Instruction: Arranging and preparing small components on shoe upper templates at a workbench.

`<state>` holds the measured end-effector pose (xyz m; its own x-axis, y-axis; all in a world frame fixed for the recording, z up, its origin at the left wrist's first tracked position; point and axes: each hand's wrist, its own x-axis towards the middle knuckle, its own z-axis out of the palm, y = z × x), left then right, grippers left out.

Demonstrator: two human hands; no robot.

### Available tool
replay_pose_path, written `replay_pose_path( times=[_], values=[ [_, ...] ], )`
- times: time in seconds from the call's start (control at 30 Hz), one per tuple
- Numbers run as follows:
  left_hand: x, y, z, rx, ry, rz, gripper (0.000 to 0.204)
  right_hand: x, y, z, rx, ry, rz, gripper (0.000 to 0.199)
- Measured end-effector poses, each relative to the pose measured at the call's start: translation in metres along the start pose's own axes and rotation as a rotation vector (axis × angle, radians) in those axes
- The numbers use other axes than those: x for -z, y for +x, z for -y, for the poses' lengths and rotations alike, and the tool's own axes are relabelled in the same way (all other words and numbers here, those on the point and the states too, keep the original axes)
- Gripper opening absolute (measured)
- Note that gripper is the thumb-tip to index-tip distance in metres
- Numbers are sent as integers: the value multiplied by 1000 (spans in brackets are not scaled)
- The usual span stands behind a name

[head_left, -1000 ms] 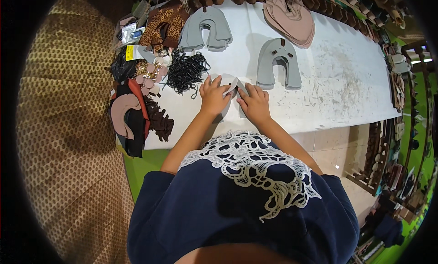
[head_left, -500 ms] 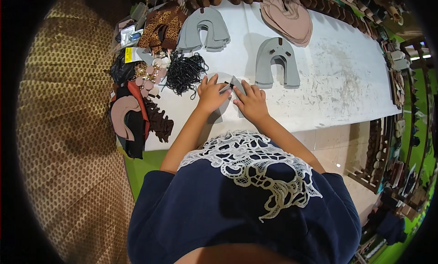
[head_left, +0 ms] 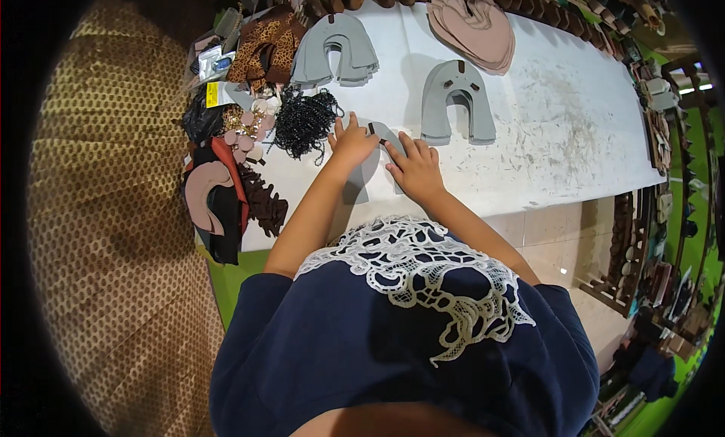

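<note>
A grey U-shaped shoe-upper piece (head_left: 358,182) lies on the white-covered table in front of me, mostly hidden under my hands. At its curved top is a small dark brown strip (head_left: 371,127); another dark bit shows by my right fingertips. My left hand (head_left: 352,146) rests on the left side of the piece, with fingers stretched forward and thumb toward the middle. On the right side, my right hand (head_left: 418,167) lies with its fingers apart, the fingertips touching the piece near the dark bit. Neither hand is closed around anything.
Stacked grey U-shaped pieces (head_left: 434,109) with brown tabs stand right of my hands; another grey stack (head_left: 308,60) is farther left. Pink pieces (head_left: 495,41) lie at the back. Black beaded strands (head_left: 306,124), leopard-print pieces (head_left: 249,63) and brown ruffled trim (head_left: 266,203) crowd the left.
The raised top of the grey piece now lies flat, showing its brown strip. My left hand has drawn slightly left with its fingers closer together; my right hand has barely moved.
</note>
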<state>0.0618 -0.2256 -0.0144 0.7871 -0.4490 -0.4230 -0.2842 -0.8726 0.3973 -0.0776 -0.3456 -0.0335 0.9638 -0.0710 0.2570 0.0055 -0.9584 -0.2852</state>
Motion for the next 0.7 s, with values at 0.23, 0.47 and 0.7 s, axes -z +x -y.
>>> replay_pose_path(
  times=[0.23,0.47,0.7],
  values=[
    [3,-1,2,-13,35,-32,42,-1,1,-1,10,2,-8,45],
    [2,-3,6,-57,92,-146,38,0,1,1,4,11,-33,45],
    [1,-5,7,-70,117,-210,35,1,1,1,-11,16,-45,43]
  ],
)
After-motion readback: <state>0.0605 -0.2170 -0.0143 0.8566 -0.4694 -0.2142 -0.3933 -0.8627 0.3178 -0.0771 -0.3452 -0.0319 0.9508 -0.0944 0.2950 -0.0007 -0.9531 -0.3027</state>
